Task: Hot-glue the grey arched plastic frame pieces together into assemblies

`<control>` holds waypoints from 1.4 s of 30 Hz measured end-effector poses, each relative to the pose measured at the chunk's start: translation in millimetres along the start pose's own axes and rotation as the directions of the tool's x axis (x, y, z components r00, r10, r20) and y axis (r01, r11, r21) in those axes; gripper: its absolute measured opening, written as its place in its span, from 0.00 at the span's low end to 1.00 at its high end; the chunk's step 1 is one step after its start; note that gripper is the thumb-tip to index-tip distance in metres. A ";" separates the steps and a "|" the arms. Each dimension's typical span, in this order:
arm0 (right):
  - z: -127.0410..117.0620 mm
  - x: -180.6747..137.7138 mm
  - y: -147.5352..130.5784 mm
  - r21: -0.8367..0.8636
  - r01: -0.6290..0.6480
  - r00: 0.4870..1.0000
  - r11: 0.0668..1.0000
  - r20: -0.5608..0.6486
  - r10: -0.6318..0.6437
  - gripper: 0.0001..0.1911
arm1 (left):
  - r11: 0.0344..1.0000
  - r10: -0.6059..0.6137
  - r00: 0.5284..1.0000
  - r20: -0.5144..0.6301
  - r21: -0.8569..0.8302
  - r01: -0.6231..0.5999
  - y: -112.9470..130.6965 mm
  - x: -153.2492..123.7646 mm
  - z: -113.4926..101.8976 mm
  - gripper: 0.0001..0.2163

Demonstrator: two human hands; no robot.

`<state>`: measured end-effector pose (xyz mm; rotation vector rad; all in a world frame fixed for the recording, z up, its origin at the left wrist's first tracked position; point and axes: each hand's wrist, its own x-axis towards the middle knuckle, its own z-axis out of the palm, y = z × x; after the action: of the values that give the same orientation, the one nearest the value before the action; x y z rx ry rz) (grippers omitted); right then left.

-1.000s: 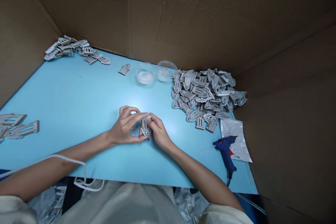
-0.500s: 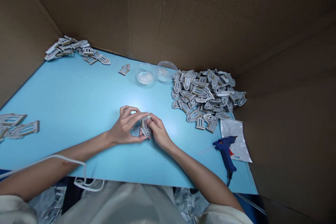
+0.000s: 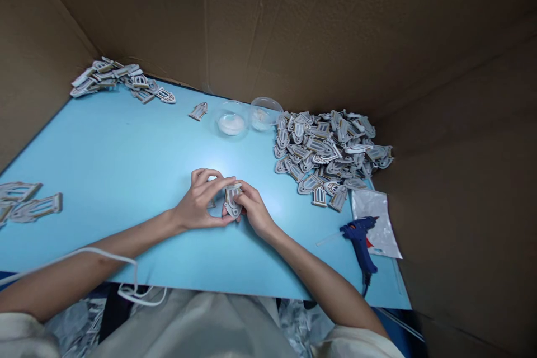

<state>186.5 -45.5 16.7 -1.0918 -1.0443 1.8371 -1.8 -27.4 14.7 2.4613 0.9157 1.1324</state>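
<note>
My left hand (image 3: 198, 200) and my right hand (image 3: 254, 208) meet over the blue tabletop (image 3: 126, 145). Between their fingertips they pinch a small grey arched window-shaped piece (image 3: 232, 201), partly hidden by my fingers. A single matching piece (image 3: 198, 111) lies alone near two clear round dishes, one holding white material (image 3: 231, 123) and the other a paler bit of it (image 3: 260, 117). A large heap of these grey pieces (image 3: 325, 151) lies to the right of my hands, out of reach of neither touching.
A smaller pile of pieces (image 3: 113, 79) sits at the far left corner, and longer grey pieces (image 3: 33, 207) lie at the left edge. A blue hot glue gun (image 3: 358, 243) rests on a silvery bag (image 3: 375, 224). Cardboard walls (image 3: 268, 22) surround the table. A white cord (image 3: 134, 285) crosses my left forearm.
The held piece has turned slightly in my fingers, and my left fingers have shifted on it. The piles, dishes and glue gun stay in place.
</note>
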 end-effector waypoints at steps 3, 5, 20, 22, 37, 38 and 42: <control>0.2 -0.9 -2.0 0.007 -0.006 1.000 1.000 -0.002 0.006 0.12 | 1.000 0.002 1.000 0.008 0.008 -0.002 -0.8 -0.7 0.5 0.34; -1.3 -1.7 -3.0 0.021 -0.013 1.000 1.000 0.019 0.012 0.13 | 1.000 0.002 1.000 0.010 0.004 -0.002 -2.2 -1.1 0.3 0.34; -54.3 -7.7 -11.6 -0.590 0.215 0.762 0.778 -0.397 -0.512 0.25 | 0.994 -0.084 0.996 -0.008 -0.069 0.084 -14.2 -3.3 -6.0 0.40; -45.4 -11.0 -10.5 -0.632 0.277 0.777 0.723 -0.296 -0.556 0.15 | 0.994 -0.077 0.997 0.007 -0.074 0.078 -13.5 -3.1 -5.2 0.40; -45.3 -25.4 -27.3 -0.992 -0.111 0.912 0.064 -0.127 -0.389 0.26 | 0.942 -0.304 0.858 0.415 0.264 0.206 -25.0 -5.4 -33.5 0.38; -51.0 -36.2 -35.2 -0.985 -0.172 0.907 0.010 -0.162 -0.389 0.24 | 0.951 -0.285 0.858 0.427 0.237 0.198 -27.5 -7.9 -35.2 0.33; -89.5 -103.6 -63.1 -0.797 -0.576 0.799 -0.182 -0.502 -0.330 0.18 | 0.991 -0.130 0.936 0.327 0.061 0.117 -36.7 -15.1 -24.0 0.20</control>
<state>317.3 -88.2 78.1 -2.5727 -2.0374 0.0297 -43.2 -9.5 3.7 2.4807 0.9783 0.6372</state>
